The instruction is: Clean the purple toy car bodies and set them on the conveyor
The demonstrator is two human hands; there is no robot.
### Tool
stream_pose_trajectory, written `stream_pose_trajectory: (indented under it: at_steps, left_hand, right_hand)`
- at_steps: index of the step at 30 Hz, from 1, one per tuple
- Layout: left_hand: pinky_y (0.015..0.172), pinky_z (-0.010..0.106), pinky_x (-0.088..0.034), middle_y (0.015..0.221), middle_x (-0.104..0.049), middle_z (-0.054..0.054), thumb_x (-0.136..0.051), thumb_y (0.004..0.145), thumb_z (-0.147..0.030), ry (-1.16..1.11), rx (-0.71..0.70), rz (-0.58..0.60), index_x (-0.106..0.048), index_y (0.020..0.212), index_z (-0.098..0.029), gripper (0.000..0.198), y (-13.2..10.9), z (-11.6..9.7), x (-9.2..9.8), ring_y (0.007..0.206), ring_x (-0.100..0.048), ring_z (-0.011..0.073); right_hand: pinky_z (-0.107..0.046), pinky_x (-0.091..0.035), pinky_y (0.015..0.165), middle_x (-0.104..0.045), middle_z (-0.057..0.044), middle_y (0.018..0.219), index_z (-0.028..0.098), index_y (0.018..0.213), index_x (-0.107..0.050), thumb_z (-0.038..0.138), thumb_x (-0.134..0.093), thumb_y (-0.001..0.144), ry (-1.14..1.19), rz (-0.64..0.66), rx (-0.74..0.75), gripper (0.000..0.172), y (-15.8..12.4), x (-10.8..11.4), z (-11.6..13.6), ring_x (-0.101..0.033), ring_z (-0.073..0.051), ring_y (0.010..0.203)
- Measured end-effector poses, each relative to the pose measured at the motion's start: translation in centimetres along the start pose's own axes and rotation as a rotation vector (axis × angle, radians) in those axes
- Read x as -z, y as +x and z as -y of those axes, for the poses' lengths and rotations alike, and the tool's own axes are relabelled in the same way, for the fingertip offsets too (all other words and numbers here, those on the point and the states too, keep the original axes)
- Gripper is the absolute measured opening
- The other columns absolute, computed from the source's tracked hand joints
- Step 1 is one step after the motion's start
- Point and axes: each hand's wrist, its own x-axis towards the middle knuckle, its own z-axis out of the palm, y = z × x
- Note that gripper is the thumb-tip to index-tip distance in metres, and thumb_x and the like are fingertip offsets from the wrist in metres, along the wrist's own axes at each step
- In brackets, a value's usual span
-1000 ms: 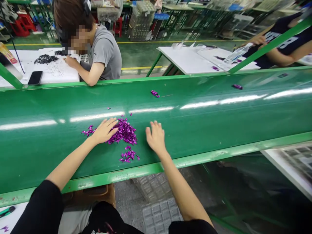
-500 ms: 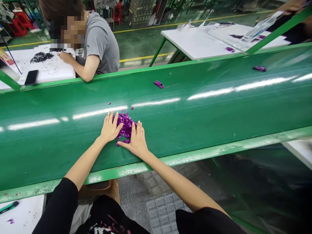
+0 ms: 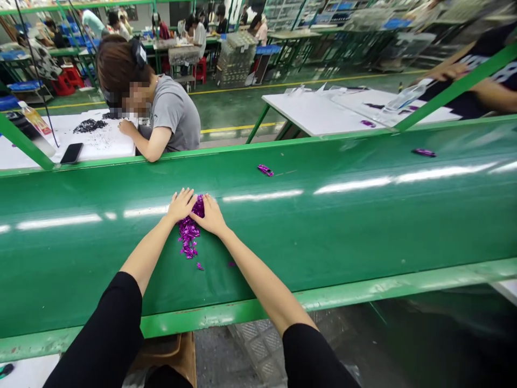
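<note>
Both hands flat on purple pile on green conveyor belt

Pile of small purple metallic pieces (image 3: 188, 229) sits on the green conveyor belt (image 3: 343, 245), a narrow heap running toward the near side, with a few stray bits (image 3: 199, 266) just below it. Left hand (image 3: 181, 205) and right hand (image 3: 210, 216) both open, palms down, fingers loosely spread, angled in toward each other at the pile's far end, heap partly under and between them. No closed grip on anything; fingers on the pieces and belt. Black sleeves (image 3: 97, 328) cover the upper arms. Farther up the belt, well apart, lie two separate purple pieces (image 3: 265, 170) and (image 3: 424, 152). Green belt frame rail (image 3: 258, 312) runs along the near edge. Across the belt, a co-worker in a grey T-shirt (image 3: 173, 116) sits at a white table (image 3: 97, 143) with a black heap of small parts (image 3: 90, 126) and a smartphone (image 3: 71, 153). Another white table (image 3: 315, 110) stands to the right, with a second person's dark shirt (image 3: 495, 70) at the far right edge
</note>
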Motion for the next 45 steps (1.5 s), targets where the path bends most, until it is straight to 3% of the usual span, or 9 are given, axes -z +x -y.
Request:
stream_pose_trajectory:
  at_steps: [7, 10, 16, 19, 22, 28, 33, 39, 45]
  left_hand:
    - [0.127, 0.059, -0.040, 0.157, -0.059, 0.015, -0.050, 0.110, -0.047, -0.048, -0.076, 0.081, -0.061, 0.147, -0.020, 0.047, -2.7, 0.3, 0.5, 0.147, -0.055, 0.0295]
    - [0.132, 0.051, -0.032, 0.165, -0.052, 0.018, -0.026, 0.115, -0.047, -0.013, -0.021, 0.058, -0.053, 0.157, -0.017, 0.058, -5.5, 0.9, 1.2, 0.157, -0.046, 0.0261]
    - [0.136, 0.054, -0.016, 0.179, -0.020, 0.022, -0.042, 0.107, -0.062, 0.078, 0.023, 0.049, -0.030, 0.169, -0.011, 0.081, -8.0, 0.0, 0.5, 0.169, -0.016, 0.0328]
    - [0.136, 0.055, -0.017, 0.180, -0.019, 0.018, -0.027, 0.112, -0.054, 0.086, 0.015, 0.064, -0.030, 0.171, -0.016, 0.069, -5.7, -0.8, 0.3, 0.169, -0.017, 0.0316]
    - [0.135, 0.059, -0.016, 0.181, -0.022, 0.008, -0.029, 0.112, -0.054, 0.089, -0.046, 0.110, -0.036, 0.168, -0.033, 0.060, -2.7, -1.4, 0.2, 0.169, -0.018, 0.0307]
    - [0.136, 0.056, -0.015, 0.172, -0.043, 0.005, -0.040, 0.110, -0.053, 0.095, -0.183, 0.205, -0.068, 0.146, -0.031, 0.050, -1.0, -2.3, -0.8, 0.166, -0.027, 0.0293]
    - [0.135, 0.053, -0.022, 0.166, -0.052, 0.007, -0.040, 0.110, -0.045, 0.074, -0.190, 0.203, -0.067, 0.147, -0.024, 0.049, -2.4, -2.3, -0.8, 0.164, -0.034, 0.0279]
    - [0.130, 0.040, -0.036, 0.161, -0.058, 0.006, -0.027, 0.113, -0.036, 0.025, -0.125, 0.119, -0.060, 0.153, -0.023, 0.053, -3.6, -2.6, -0.4, 0.152, -0.052, 0.0175]
    - [0.135, 0.064, -0.012, 0.173, -0.037, 0.018, -0.044, 0.109, -0.045, 0.011, 0.129, -0.166, -0.053, 0.159, -0.017, 0.058, -6.9, -3.9, -2.3, 0.167, -0.023, 0.0363]
  right_hand:
    - [-0.052, -0.033, 0.131, -0.041, -0.022, 0.169, 0.014, 0.161, -0.047, 0.072, -0.063, 0.095, 0.094, 0.079, 0.098, 0.089, -1.1, -0.3, 1.2, -0.037, -0.034, 0.159]
    - [-0.056, -0.030, 0.132, -0.035, -0.019, 0.172, 0.018, 0.158, -0.051, 0.070, -0.060, 0.099, 0.106, 0.047, 0.040, 0.078, 0.0, 0.9, 0.5, -0.034, -0.035, 0.161]
    - [-0.063, -0.033, 0.128, -0.055, -0.014, 0.158, 0.021, 0.145, -0.063, 0.058, -0.060, 0.105, 0.099, 0.083, 0.003, 0.054, 2.3, 2.2, 0.3, -0.050, -0.032, 0.149]
    - [-0.054, -0.033, 0.130, -0.049, -0.016, 0.165, 0.021, 0.159, -0.051, 0.062, -0.039, 0.111, 0.079, 0.086, 0.025, 0.064, -1.8, 3.1, 0.7, -0.044, -0.028, 0.155]
    - [-0.056, -0.022, 0.134, -0.020, -0.019, 0.178, 0.015, 0.173, -0.019, 0.070, -0.023, 0.109, 0.009, -0.023, -0.043, 0.085, -9.5, 4.9, 0.6, -0.016, -0.030, 0.167]
    - [-0.074, -0.020, 0.127, -0.011, -0.034, 0.175, 0.005, 0.172, -0.013, 0.096, -0.057, 0.081, -0.133, -0.057, -0.130, 0.136, -20.0, 3.6, 1.7, -0.006, -0.051, 0.165]
    - [-0.071, -0.020, 0.128, -0.004, -0.036, 0.175, 0.002, 0.171, -0.008, 0.091, -0.066, 0.079, -0.177, -0.065, -0.147, 0.140, -13.9, -0.6, 2.6, -0.003, -0.050, 0.165]
    - [-0.078, -0.019, 0.123, -0.015, -0.031, 0.175, 0.011, 0.167, -0.033, 0.088, -0.075, 0.072, -0.157, -0.085, -0.113, 0.130, -4.9, -0.5, 1.5, -0.015, -0.054, 0.162]
    - [-0.068, -0.025, 0.127, -0.029, -0.025, 0.173, 0.016, 0.160, -0.051, 0.072, -0.081, 0.074, -0.069, -0.102, -0.075, 0.107, -4.2, 0.8, 0.1, -0.029, -0.049, 0.159]
